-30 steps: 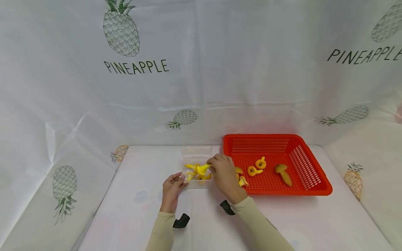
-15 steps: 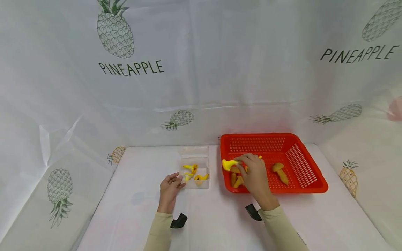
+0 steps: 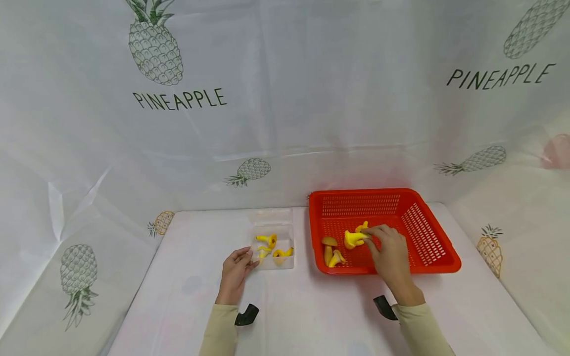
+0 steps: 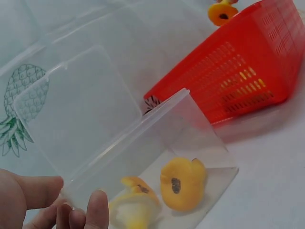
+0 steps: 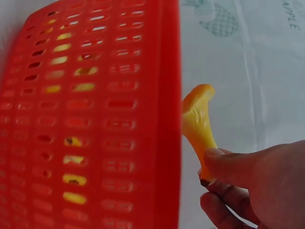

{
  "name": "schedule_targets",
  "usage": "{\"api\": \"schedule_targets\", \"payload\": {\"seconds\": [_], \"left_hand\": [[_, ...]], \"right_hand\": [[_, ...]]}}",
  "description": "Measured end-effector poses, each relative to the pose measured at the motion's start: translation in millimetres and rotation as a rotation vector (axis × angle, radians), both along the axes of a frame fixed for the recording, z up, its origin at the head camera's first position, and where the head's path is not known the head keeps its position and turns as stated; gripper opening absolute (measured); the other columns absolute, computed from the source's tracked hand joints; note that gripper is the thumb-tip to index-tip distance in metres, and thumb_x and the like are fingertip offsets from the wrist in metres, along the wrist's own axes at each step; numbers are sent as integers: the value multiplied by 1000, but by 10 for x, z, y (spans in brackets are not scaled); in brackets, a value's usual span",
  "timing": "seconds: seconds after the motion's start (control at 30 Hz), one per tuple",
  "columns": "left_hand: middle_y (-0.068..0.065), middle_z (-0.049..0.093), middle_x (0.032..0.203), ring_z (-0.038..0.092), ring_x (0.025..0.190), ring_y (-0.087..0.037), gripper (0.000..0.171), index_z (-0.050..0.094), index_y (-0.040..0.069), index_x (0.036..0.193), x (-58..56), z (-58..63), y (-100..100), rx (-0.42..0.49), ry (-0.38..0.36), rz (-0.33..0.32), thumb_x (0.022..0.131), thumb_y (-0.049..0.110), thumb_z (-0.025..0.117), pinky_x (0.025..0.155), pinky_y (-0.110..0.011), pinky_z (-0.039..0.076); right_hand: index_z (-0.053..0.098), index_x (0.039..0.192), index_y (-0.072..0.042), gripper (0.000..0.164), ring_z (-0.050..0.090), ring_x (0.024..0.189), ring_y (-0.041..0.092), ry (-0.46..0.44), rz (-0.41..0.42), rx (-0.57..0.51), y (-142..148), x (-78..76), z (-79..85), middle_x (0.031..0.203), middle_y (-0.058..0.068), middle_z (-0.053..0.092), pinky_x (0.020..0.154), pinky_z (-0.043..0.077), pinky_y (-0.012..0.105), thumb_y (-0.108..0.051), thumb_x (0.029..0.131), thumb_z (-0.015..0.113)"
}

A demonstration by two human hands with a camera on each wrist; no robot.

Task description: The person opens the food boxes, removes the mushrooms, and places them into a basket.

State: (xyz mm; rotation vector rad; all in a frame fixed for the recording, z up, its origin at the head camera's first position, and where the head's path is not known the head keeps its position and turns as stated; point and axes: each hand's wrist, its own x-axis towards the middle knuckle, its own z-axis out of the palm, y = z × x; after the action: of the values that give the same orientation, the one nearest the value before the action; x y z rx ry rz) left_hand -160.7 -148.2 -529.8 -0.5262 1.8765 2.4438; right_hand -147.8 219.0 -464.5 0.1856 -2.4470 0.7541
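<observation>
My right hand [image 3: 393, 254] pinches a yellow chanterelle mushroom [image 3: 354, 239] by its stem, over the red plastic basket [image 3: 356, 205]. In the right wrist view, thumb and fingers close on the stem end of the chanterelle [image 5: 201, 126], its cap pointing away. My left hand [image 3: 235, 273] grips the left side of a clear plastic box [image 3: 287, 264], whose hinged lid [image 4: 83, 109] stands open at the back. Several yellow chanterelles [image 4: 183, 183] lie inside the box. Part of the basket floor is hidden behind my right hand.
Inside the basket, a brown-capped mushroom [image 3: 329, 242] and a yellow chanterelle [image 3: 337, 258] lie at the left; another chanterelle [image 3: 365, 225] is partly covered by the held one. A white cloth with pineapple prints hangs behind the white table [image 3: 303, 316].
My right hand has carried the chanterelle rightward from above the clear box to over the middle of the basket. The left hand keeps its grip on the box. The head view has shifted slightly.
</observation>
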Motion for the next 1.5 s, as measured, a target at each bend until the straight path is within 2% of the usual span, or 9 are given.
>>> {"api": "schedule_targets", "payload": {"seconds": [0.33,0.57,0.73,1.0,1.23,1.5], "left_hand": [[-7,57,103,56,84,-13,38,49,-18,139,15,25,-56,3,-3,0,107,0,59,80,-23,63],[-8,57,102,60,87,-15,39,50,-19,139,-4,72,-48,3,7,7,106,-2,60,80,-24,64],[-9,57,103,61,90,-17,38,51,-20,138,-17,80,-26,-24,16,18,106,-3,59,79,-23,64],[-9,56,101,61,91,-19,35,53,-20,136,-41,67,-12,-23,25,30,105,-6,59,78,-23,64],[-9,54,102,60,93,-20,35,52,-20,137,-45,56,-3,-16,20,33,105,-6,58,78,-23,64],[-9,55,102,62,92,-19,34,54,-19,134,-13,39,18,-8,8,47,104,-5,60,78,-23,64]], "right_hand": [[77,103,4,21,63,96,43,-20,4,-2,94,41,-92,100,21,72,89,48,62,6,83,85],[77,106,6,24,64,98,47,-13,30,-35,170,8,-123,104,25,73,84,54,63,9,83,84],[77,107,6,23,64,102,49,-45,46,-50,124,1,-125,107,26,72,87,54,67,8,85,84],[78,103,3,27,66,102,41,-13,209,-40,-253,-17,-83,105,17,73,90,55,58,12,78,87],[79,107,-3,25,65,107,31,-99,371,-27,-760,-46,-52,111,9,73,94,58,51,3,84,87],[79,104,-8,27,66,104,26,-27,465,42,-1215,-199,-146,109,4,72,90,59,42,4,82,88]]}}
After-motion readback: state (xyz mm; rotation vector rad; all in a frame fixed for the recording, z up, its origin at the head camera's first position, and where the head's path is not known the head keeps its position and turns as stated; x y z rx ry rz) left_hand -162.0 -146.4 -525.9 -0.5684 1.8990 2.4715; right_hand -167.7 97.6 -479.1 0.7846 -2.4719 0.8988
